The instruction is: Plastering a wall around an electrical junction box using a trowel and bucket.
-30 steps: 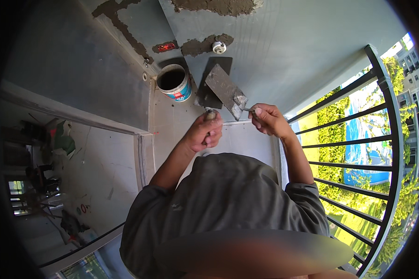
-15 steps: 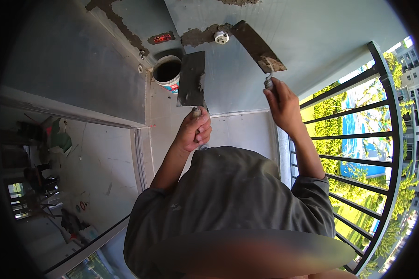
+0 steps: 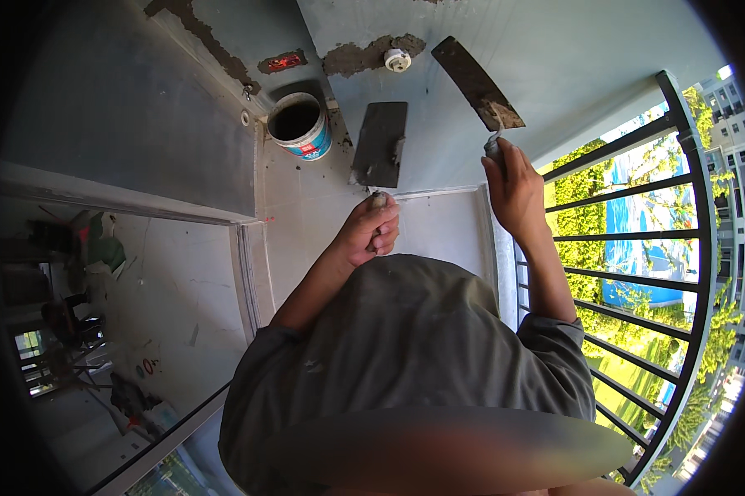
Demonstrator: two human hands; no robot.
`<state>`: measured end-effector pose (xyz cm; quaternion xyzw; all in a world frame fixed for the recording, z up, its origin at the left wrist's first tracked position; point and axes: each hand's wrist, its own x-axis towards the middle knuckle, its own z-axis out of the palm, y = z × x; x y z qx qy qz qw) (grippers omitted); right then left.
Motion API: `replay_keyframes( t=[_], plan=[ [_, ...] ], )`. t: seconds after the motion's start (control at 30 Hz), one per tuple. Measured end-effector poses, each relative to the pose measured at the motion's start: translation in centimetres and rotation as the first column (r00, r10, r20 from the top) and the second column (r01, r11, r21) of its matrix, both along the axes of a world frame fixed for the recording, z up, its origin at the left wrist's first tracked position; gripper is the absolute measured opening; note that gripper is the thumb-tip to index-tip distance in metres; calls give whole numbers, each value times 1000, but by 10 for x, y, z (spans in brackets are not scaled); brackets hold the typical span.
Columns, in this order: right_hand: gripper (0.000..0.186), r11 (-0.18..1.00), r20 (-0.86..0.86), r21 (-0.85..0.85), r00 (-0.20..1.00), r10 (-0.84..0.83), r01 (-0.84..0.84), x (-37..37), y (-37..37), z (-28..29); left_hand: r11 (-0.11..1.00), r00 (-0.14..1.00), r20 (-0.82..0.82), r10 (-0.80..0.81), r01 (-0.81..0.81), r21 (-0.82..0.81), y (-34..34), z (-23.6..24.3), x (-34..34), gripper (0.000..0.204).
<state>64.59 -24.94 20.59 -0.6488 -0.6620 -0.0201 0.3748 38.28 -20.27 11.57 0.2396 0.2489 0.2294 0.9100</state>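
My left hand (image 3: pixel 372 227) is closed round the handle of a plastering trowel (image 3: pixel 379 145). Its dark rectangular blade points away from me, with a little mortar along one edge. In my right hand (image 3: pixel 515 192) is the grip of a second, longer trowel (image 3: pixel 476 83). That blade slants up to the left near the grey wall (image 3: pixel 571 62); whether it touches the wall I cannot tell. Mortar clings to it near the handle. Ahead on the wall, a patch of grey mortar (image 3: pixel 356 58) reaches to a round white fitting (image 3: pixel 397 59).
A bucket (image 3: pixel 321 140) with a dark inside stands in the corner, left of the left trowel. A black railing (image 3: pixel 695 207) runs along my right, with greenery beyond. On my left a doorway frame (image 3: pixel 244 273) borders a room with scattered items. A red box (image 3: pixel 283 62) sits in the wall.
Both hands have moved to the right with their trowels, the left one further. The left trowel no longer overlaps the bucket, which shows more fully now.
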Motion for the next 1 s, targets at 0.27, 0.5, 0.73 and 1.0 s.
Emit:
replay_keyframes(
  t=[0.27,0.5,0.73,1.0],
  plan=[
    [33,783,-955,-175,295,11,-597,21,-28,-15,977,974,86,-211,214,-19,14,15,27,10],
    [36,743,-983,-155,173,-54,-651,45,-53,-58,982,980,73,-183,178,68,25,43,20,13],
    [41,978,-87,80,977,197,-190,5,-66,-36,623,841,-10,541,-393,677,38,65,46,7],
    [28,935,139,355,989,-46,-7,-42,-44,-16,19,564,345,750,-540,841,51,82,70,35]
  ],
)
